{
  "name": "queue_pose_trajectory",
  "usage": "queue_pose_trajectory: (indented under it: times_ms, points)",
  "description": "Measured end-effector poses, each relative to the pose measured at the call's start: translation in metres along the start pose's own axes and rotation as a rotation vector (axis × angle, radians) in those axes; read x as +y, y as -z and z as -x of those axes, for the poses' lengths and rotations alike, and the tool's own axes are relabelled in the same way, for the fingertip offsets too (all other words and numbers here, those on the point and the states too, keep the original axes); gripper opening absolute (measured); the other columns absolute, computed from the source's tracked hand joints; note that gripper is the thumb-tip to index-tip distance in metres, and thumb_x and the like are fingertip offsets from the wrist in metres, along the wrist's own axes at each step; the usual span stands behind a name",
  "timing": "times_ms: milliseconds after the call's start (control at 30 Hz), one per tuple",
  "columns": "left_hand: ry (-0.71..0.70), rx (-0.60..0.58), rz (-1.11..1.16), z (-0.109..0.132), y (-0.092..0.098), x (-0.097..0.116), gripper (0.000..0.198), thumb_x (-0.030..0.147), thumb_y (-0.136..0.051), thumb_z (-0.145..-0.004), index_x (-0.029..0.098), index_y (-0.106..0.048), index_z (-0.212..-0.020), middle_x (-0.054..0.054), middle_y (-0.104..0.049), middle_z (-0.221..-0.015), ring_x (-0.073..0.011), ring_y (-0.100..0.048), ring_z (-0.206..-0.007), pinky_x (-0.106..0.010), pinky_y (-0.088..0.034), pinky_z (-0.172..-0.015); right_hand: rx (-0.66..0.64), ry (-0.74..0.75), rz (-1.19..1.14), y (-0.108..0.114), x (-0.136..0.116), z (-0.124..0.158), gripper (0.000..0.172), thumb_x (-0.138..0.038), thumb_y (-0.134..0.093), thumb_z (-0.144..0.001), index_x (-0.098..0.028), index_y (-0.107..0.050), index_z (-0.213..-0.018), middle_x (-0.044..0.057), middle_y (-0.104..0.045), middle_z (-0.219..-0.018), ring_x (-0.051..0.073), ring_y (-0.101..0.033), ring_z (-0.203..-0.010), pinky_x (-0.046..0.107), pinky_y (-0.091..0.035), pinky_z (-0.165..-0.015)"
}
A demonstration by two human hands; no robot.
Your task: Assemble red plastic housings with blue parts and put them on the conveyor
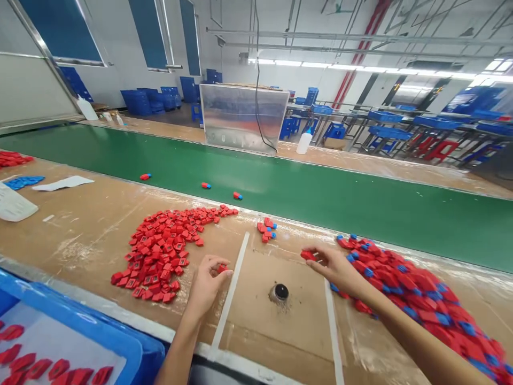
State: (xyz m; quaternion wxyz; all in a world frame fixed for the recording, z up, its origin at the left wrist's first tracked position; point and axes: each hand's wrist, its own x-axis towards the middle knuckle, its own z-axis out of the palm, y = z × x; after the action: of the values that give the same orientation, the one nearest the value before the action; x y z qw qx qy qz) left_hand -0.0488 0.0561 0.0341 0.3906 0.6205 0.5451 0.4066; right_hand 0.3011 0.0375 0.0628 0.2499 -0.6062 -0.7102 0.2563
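My left hand (pixel 209 279) is closed in a pinch on a small red piece (pixel 223 268), just right of a heap of loose red pieces (pixel 160 251). Between thumb and fingers my right hand (pixel 326 263) grips another red piece (pixel 308 255), left of a large pile of red parts with blue ends (pixel 404 283). Between and below the hands, a dark round fixture (pixel 281 291) stands on a cardboard sheet (pixel 292 331) edged with white tape strips. Several red and blue parts (pixel 266 230) lie together beyond it.
A green conveyor belt (pixel 320 192) runs across, carrying a few red and blue parts (pixel 206 185). A blue tray (pixel 132 347) with red pieces sits at lower left. Behind the belt are a metal box (pixel 244 117) and a white bottle (pixel 304 142). Blue pieces (pixel 24 182) lie far left.
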Motion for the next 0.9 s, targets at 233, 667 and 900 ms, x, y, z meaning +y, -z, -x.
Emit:
queue_pose_trajectory:
  times_ms: [233,667,900]
  points:
    - [0.041,-0.201,0.062,0.034,-0.031,-0.002,0.034,0.023,-0.064,-0.076,0.015,-0.065,-0.109,-0.006,-0.071,-0.089,-0.0196,-0.067,-0.077,-0.032,-0.053,-0.075,-0.003,0.03,-0.104,-0.023,-0.034,0.071,0.027,-0.03,-0.054,-0.09,-0.021,-0.061,-0.115,0.007,-0.068,-0.103,0.017,-0.065,-0.08,0.033,-0.054,-0.072]
    - [0.027,-0.26,0.175,0.062,-0.059,-0.005,0.036,0.019,-0.064,-0.074,0.016,-0.068,-0.11,-0.006,-0.072,-0.088,-0.0181,-0.066,-0.074,-0.03,-0.053,-0.071,0.076,0.152,0.117,-0.05,-0.052,0.071,0.015,-0.021,-0.057,-0.089,-0.022,-0.059,-0.104,0.004,-0.067,-0.093,0.019,-0.064,-0.086,0.031,-0.05,-0.076]
    - [0.086,-0.29,0.289,0.061,-0.063,-0.001,0.028,0.022,-0.067,-0.075,0.016,-0.071,-0.102,-0.008,-0.074,-0.095,-0.0194,-0.068,-0.082,-0.031,-0.055,-0.078,0.072,0.155,0.174,-0.049,-0.052,0.069,0.015,-0.02,-0.059,-0.088,-0.021,-0.06,-0.103,0.004,-0.066,-0.093,0.019,-0.063,-0.087,0.03,-0.049,-0.076]
